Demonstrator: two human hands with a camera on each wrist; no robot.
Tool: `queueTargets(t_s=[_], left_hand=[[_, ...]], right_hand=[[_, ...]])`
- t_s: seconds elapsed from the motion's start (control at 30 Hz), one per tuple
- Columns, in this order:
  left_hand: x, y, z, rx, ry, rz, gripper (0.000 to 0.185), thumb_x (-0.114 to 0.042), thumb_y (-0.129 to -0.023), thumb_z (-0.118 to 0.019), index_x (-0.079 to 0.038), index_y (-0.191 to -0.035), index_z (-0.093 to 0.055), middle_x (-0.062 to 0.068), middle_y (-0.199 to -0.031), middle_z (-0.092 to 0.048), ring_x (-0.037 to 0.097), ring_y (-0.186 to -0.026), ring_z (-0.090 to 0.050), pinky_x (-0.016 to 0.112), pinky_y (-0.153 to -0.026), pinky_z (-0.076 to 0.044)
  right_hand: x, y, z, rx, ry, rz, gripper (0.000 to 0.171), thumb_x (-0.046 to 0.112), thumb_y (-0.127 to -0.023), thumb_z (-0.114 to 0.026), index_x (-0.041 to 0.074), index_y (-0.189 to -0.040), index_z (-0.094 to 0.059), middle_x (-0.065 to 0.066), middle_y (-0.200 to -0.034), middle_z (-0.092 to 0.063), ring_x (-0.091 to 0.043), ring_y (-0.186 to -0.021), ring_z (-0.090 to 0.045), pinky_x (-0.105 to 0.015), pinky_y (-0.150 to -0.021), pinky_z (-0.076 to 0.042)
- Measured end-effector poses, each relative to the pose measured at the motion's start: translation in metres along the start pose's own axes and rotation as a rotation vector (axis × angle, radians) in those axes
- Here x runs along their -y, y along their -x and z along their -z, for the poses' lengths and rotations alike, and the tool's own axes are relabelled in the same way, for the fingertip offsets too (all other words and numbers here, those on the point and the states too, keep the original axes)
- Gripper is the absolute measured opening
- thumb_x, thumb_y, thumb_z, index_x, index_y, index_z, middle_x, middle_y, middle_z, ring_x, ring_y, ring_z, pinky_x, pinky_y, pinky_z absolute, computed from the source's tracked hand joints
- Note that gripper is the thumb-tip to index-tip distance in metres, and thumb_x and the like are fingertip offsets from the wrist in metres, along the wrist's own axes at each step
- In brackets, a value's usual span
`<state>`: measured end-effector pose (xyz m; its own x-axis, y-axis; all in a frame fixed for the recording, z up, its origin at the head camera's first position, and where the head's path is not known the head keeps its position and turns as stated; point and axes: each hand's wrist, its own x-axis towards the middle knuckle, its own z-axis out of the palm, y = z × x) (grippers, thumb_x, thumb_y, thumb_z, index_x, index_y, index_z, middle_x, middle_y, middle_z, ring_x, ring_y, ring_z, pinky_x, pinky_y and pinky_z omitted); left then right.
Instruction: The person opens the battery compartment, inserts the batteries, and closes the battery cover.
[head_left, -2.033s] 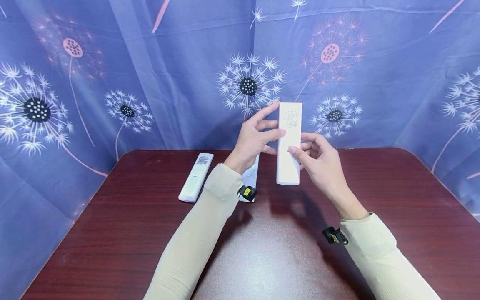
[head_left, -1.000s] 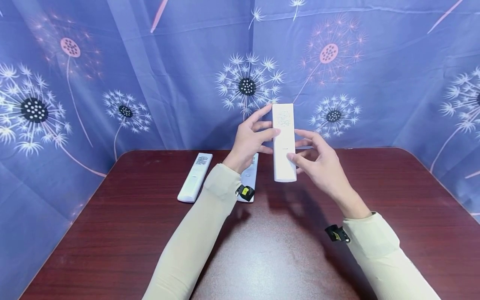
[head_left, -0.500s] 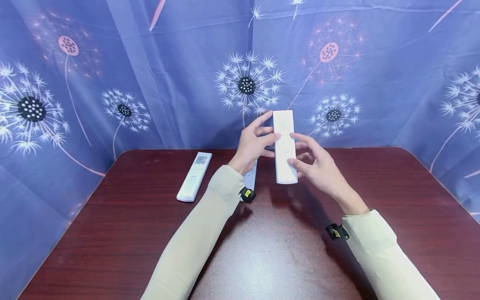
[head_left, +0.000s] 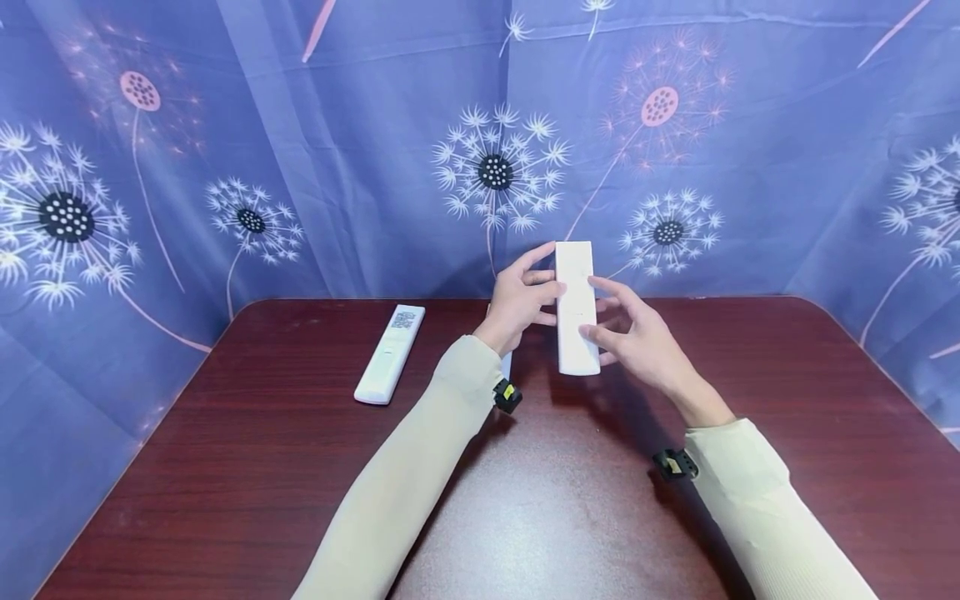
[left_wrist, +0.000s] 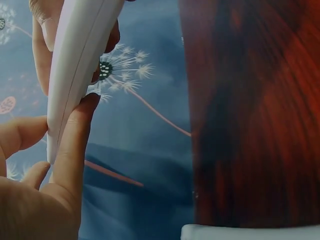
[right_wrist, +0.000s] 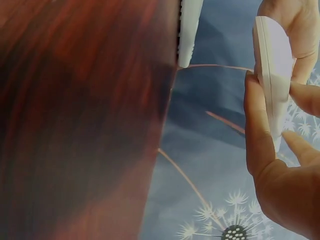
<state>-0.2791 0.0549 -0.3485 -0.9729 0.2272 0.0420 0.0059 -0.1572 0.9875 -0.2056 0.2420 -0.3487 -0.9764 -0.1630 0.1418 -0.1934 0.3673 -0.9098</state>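
Both hands hold a white remote control upright above the table, its back facing the head camera. My left hand pinches its upper left edge, thumb on the back and fingers behind. Lower on the right edge, my right hand grips it with thumb and fingers. Seen from the side in the left wrist view, the remote is slim, with a seam along its edge. The right wrist view shows the remote between both hands. Its front buttons are hidden from the head view.
A second white remote lies back up on the brown table, left of the hands. Another white remote is mostly hidden behind the left wrist. A blue curtain with dandelion prints hangs behind the table's far edge.
The held remote has come down toward the table, both hands moving with it. My left hand shifted slightly right and down, its wrist covering more of the remote behind it.
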Motion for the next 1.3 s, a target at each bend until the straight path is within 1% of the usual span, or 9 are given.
queueTargets(t_s=[0.17, 0.3, 0.47, 0.63, 0.87, 1.13, 1.3], left_hand=[[0.008, -0.004, 0.0, -0.006, -0.006, 0.063, 0.064, 0.003, -0.097, -0.073, -0.026, -0.152, -0.061, 0.009, -0.12, -0.068, 0.031, -0.093, -0.076, 0.046, -0.07, -0.066], [0.014, -0.006, -0.001, 0.0, -0.009, 0.09, 0.063, 0.003, -0.098, -0.072, -0.025, -0.153, -0.061, 0.009, -0.121, -0.068, 0.031, -0.094, -0.076, 0.044, -0.071, -0.066], [0.022, -0.007, -0.003, -0.002, -0.031, 0.114, 0.062, 0.002, -0.098, -0.072, -0.025, -0.153, -0.06, 0.009, -0.121, -0.068, 0.03, -0.096, -0.076, 0.045, -0.073, -0.066], [0.027, -0.008, -0.004, -0.011, -0.041, 0.128, 0.063, 0.003, -0.097, -0.072, -0.023, -0.153, -0.06, 0.01, -0.122, -0.069, 0.031, -0.097, -0.076, 0.045, -0.072, -0.066], [0.03, -0.009, -0.006, -0.01, -0.042, 0.154, 0.064, 0.006, -0.096, -0.072, -0.02, -0.154, -0.059, 0.013, -0.123, -0.068, 0.035, -0.099, -0.075, 0.045, -0.07, -0.066], [0.035, -0.009, -0.007, -0.005, -0.078, 0.177, 0.066, 0.008, -0.095, -0.072, -0.016, -0.154, -0.058, 0.015, -0.124, -0.068, 0.036, -0.099, -0.075, 0.043, -0.068, -0.066], [0.038, -0.01, -0.007, 0.001, -0.108, 0.197, 0.067, 0.01, -0.094, -0.072, -0.013, -0.156, -0.055, 0.017, -0.123, -0.069, 0.036, -0.1, -0.074, 0.041, -0.067, -0.066]], right_hand=[[-0.006, -0.002, 0.0, 0.023, -0.021, -0.039, 0.075, -0.001, -0.101, -0.067, 0.01, -0.167, -0.033, -0.029, -0.138, -0.051, -0.029, -0.098, -0.066, -0.037, -0.07, -0.065], [-0.01, -0.003, -0.001, 0.037, -0.035, -0.068, 0.076, -0.001, -0.101, -0.067, 0.009, -0.167, -0.031, -0.031, -0.137, -0.051, -0.03, -0.1, -0.066, -0.039, -0.072, -0.066], [-0.015, -0.004, -0.002, 0.044, -0.048, -0.099, 0.077, -0.002, -0.1, -0.066, 0.005, -0.167, -0.029, -0.032, -0.136, -0.049, -0.028, -0.099, -0.067, -0.04, -0.073, -0.066], [-0.017, -0.004, -0.002, 0.061, -0.051, -0.122, 0.079, -0.002, -0.1, -0.067, 0.004, -0.167, -0.026, -0.032, -0.137, -0.048, -0.029, -0.099, -0.068, -0.042, -0.073, -0.066], [-0.02, -0.004, -0.001, 0.083, -0.051, -0.164, 0.081, 0.0, -0.099, -0.067, 0.002, -0.167, -0.024, -0.034, -0.141, -0.045, -0.029, -0.091, -0.071, -0.044, -0.074, -0.066], [-0.023, -0.004, -0.001, 0.11, -0.065, -0.194, 0.079, 0.0, -0.099, -0.067, 0.0, -0.166, -0.025, -0.035, -0.141, -0.044, -0.033, -0.093, -0.07, -0.045, -0.075, -0.066], [-0.024, -0.004, -0.002, 0.132, -0.063, -0.212, 0.08, 0.0, -0.099, -0.068, -0.001, -0.166, -0.023, -0.035, -0.141, -0.044, -0.032, -0.096, -0.07, -0.046, -0.076, -0.066]])
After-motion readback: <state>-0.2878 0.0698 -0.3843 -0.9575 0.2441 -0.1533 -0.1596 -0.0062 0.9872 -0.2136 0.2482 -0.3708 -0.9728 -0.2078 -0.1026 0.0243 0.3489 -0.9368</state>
